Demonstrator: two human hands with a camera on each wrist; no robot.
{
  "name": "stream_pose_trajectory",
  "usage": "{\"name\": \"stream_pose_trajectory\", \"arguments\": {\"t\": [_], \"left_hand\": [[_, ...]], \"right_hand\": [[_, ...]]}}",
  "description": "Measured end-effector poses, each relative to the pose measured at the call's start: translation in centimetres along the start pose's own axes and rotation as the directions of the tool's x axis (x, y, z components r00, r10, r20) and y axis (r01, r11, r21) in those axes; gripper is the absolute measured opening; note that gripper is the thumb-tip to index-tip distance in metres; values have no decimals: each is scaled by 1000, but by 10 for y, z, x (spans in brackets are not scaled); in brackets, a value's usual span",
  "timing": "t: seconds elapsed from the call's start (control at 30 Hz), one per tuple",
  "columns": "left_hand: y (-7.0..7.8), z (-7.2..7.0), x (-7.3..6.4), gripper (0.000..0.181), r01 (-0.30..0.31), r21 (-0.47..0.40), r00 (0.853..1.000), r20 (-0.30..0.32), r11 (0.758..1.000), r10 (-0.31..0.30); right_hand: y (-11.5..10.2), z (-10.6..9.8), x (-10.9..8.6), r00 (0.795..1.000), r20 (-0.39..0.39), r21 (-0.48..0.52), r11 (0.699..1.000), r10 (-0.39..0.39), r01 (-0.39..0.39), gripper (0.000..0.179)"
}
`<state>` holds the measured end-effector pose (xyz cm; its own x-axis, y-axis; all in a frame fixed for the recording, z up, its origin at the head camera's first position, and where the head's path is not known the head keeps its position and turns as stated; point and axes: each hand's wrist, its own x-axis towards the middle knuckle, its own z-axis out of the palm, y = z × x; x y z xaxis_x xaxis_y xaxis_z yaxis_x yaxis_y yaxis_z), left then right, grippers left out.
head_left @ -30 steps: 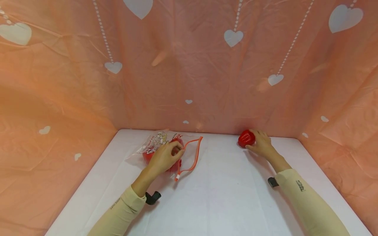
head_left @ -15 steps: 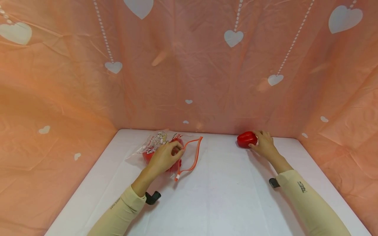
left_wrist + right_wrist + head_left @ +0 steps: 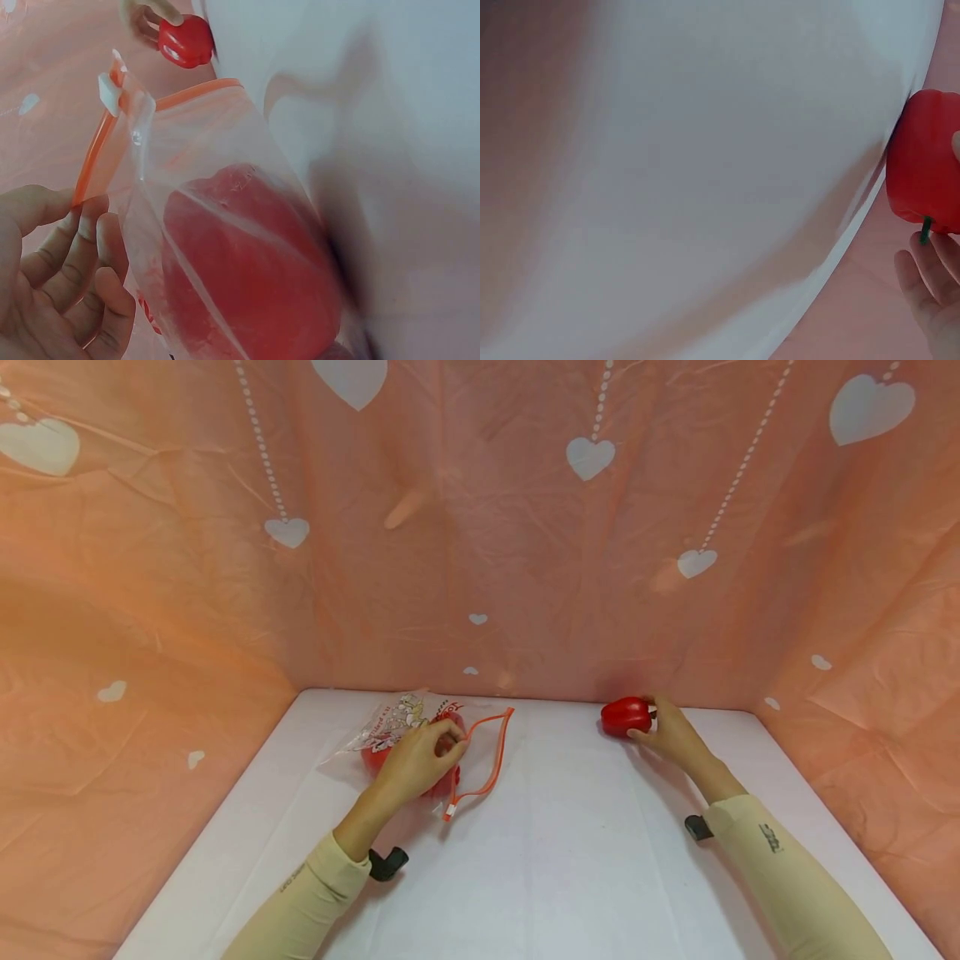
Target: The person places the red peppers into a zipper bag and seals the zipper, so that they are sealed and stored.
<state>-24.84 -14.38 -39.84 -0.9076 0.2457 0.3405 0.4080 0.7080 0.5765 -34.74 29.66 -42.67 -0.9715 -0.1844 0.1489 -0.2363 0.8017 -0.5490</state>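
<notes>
My left hand (image 3: pixel 420 758) pinches the orange zip edge (image 3: pixel 91 169) of a clear printed plastic bag (image 3: pixel 405 710) at the table's back left. The bag's mouth gapes to the right, with a white slider (image 3: pixel 109 94) at one end of the zip. Through the plastic shows a red bell pepper (image 3: pixel 247 262). At the back right, a second red bell pepper (image 3: pixel 626 717) lies on its side, its green stem (image 3: pixel 925 229) towards my right hand (image 3: pixel 670 732). That hand's thumb touches the pepper's side, while its other fingers extend loosely near the stem.
The white table (image 3: pixel 562 860) has its back edge close behind the bag and the loose pepper. An orange-pink curtain (image 3: pixel 480 568) with white hearts hangs at the back and both sides. Black camera mounts (image 3: pixel 388 863) stick out below each wrist.
The loose pepper has turned on the table, so its stem end now faces the right hand and its fingers have drawn back from its body. The left hand and bag have stayed still.
</notes>
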Motion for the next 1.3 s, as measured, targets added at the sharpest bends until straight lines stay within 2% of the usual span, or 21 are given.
{"name": "stream_pose_trajectory", "arguments": {"t": [0.3,0.7,0.93,1.3], "left_hand": [[0,0,0,8,-2,-1,1000,2,1000,2],[0,0,0,8,-5,15,1000,1,1000,5],[0,1,0,8,3,9,1000,4,1000,-3],[-1,0,0,8,4,-2,1000,6,1000,-4]], "right_hand": [[-4,-3,-3,1000,-26,-61,998,13,-15,77],[-22,7,-11,995,-72,-20,998,-66,64,74],[-33,15,-15,997,-54,13,998,-58,58,76],[-51,30,-19,984,-74,63,984,-159,164,73]]}}
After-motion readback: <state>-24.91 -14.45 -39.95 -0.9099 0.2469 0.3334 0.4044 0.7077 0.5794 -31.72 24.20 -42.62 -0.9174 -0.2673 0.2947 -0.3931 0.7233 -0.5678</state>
